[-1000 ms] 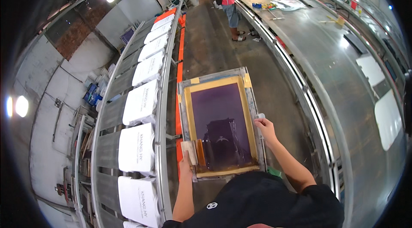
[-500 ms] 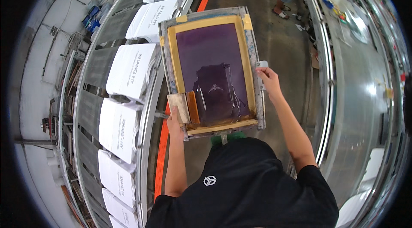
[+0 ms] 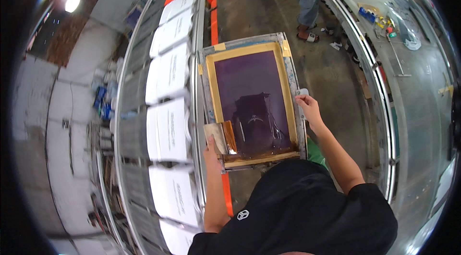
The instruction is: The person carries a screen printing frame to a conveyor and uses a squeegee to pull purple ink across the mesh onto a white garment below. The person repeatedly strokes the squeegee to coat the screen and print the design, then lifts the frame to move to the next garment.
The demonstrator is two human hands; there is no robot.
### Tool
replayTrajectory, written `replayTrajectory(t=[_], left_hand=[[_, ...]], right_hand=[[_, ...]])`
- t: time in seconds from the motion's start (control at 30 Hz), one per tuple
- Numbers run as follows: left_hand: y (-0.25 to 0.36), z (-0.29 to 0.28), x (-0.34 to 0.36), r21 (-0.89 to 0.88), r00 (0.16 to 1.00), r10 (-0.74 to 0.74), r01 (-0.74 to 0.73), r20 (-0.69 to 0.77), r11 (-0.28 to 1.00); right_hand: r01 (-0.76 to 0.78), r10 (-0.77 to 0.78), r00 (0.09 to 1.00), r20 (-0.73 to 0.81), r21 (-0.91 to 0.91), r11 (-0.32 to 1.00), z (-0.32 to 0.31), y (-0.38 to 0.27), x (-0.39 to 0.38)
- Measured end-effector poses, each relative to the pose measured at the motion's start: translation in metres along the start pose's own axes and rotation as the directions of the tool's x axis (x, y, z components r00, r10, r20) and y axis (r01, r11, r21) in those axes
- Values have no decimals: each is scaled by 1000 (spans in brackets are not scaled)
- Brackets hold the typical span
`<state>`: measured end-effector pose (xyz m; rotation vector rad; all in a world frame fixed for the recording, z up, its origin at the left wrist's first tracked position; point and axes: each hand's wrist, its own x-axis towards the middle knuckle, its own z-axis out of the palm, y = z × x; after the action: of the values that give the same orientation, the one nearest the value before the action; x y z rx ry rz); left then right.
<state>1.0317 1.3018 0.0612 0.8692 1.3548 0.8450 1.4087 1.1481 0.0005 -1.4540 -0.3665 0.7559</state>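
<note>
A screen printing frame (image 3: pixel 252 82) is held out before me, its dark purple mesh bordered by yellow tape. Glossy ink or a reflection shows on the lower half of the mesh. My left hand (image 3: pixel 210 155) is closed at the lower left corner, gripping a squeegee (image 3: pixel 215 139) with a wooden handle and amber blade against the frame. At the right side, my right hand (image 3: pixel 309 109) pinches the frame's edge beside a small pale tab (image 3: pixel 302 92). The fingers beneath the frame are hidden.
White printed shirts (image 3: pixel 166 130) lie in a row on the long rack at left. An orange floor stripe (image 3: pixel 213 24) runs beside it. Another person (image 3: pixel 308 3) stands ahead near the long right-hand table (image 3: pixel 418 96), which carries a blue tool and yellow items.
My view has turned and moved along the aisle, so the shirts shift and the other person appears closer. The frame and squeegee stay in the same grip.
</note>
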Motion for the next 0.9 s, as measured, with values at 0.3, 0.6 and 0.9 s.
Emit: replayTrajectory(t=[0.3,0.6,0.9], left_hand=[[90,182,208,-27,1000,-19,19,2,999],[143,296,338,-243,998,36,-45,-42,969],[308,484,589,-208,999,-33,32,-4,978]], right_hand=[[110,-99,992,78,-151,982,64,-94,312],[303,-192,924,330,-327,895,164,-177,558],[182,-156,953,258,-78,980,234,-273,852]])
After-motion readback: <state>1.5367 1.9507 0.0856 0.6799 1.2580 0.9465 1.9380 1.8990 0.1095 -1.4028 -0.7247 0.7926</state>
